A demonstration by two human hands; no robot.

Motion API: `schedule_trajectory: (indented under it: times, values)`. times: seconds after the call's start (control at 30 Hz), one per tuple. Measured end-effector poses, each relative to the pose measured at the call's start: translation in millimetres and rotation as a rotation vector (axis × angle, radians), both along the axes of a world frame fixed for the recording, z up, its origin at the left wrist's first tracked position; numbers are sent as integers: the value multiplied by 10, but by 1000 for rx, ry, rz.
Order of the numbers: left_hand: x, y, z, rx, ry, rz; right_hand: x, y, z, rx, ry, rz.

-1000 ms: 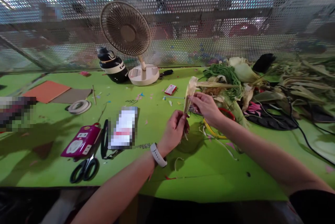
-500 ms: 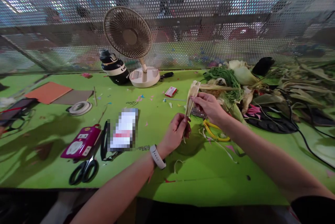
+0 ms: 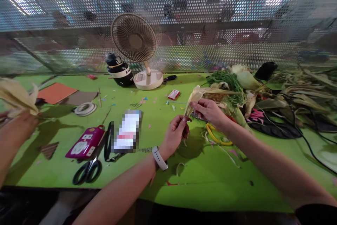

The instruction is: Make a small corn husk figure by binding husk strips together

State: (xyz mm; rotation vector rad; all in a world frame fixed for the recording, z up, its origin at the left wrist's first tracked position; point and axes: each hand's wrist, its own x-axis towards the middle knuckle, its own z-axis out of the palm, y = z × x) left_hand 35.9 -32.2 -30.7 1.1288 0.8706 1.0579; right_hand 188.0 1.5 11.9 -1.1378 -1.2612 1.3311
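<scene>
A pale corn husk [image 3: 194,96] stands upright between my hands, its upper end fanned and bent over to the right. My left hand [image 3: 177,129], with a white band at the wrist, pinches the narrow lower end. Higher up, the thumb and fingers of my right hand [image 3: 206,110] are closed on the husk's right side. Just below my right hand lies a yellow-handled tool [image 3: 217,138] with thin husk strips about it. Behind, a heap of green fibres [image 3: 229,84] and husks [image 3: 246,77] spreads over the green table [image 3: 210,183].
A fan [image 3: 149,79] and a black bottle [image 3: 119,72] stand by the perforated metal screen [image 3: 189,49]. Black-handled scissors [image 3: 87,172], a magenta box [image 3: 86,142], a phone [image 3: 127,132] and a tape roll [image 3: 85,108] lie left. Another person's hand [image 3: 19,126] holds husk at far left.
The husk's top has spread and folded over to the right, while both my hands keep hold. Another person's hand with husk has come in at the left. The view has shifted slightly.
</scene>
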Motion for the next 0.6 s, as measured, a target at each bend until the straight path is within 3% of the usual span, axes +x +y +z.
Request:
schedule_trajectory:
  times: [0.17, 0.43, 0.6]
  values:
    - [-1, -10, 15, -45, -31, -35, -19, -29, -39, -11, 42, 17]
    - [15, -4, -8, -86, -42, -88, 42, 23, -31, -48, 216, -197]
    - [-3, -3, 17, -81, -30, -107, 90, 64, -36, -37, 211, -237]
